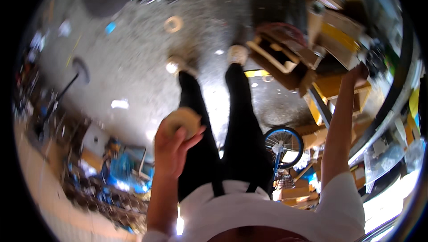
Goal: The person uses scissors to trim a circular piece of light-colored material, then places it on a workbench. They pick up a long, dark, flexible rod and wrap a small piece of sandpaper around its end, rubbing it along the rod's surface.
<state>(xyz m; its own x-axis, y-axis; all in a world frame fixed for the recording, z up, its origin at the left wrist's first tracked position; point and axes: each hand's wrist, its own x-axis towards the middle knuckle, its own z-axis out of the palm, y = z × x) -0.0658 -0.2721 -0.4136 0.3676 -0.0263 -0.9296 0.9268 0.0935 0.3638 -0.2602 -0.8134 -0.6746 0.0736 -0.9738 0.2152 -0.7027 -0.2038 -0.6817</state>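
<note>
Left hand (173,149) clamped on tan roll (184,120) | probably light, stiff; hold around outside | right hand (358,73) apart (I can't tell its grip)

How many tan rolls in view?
2 clear: the held roll in the left hand and the floor roll, beyond the left shoe. A small ring-like shape by the yellow strip is too blurred to tell; others may be hidden.

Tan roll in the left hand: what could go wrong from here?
The tan roll might slip from the left hand; blur hides how firm the grip is. The tan ring on the floor ahead of the shoes could trip someone. Jumbled cardboard boxes beside the right hand might shift if bumped.
</note>
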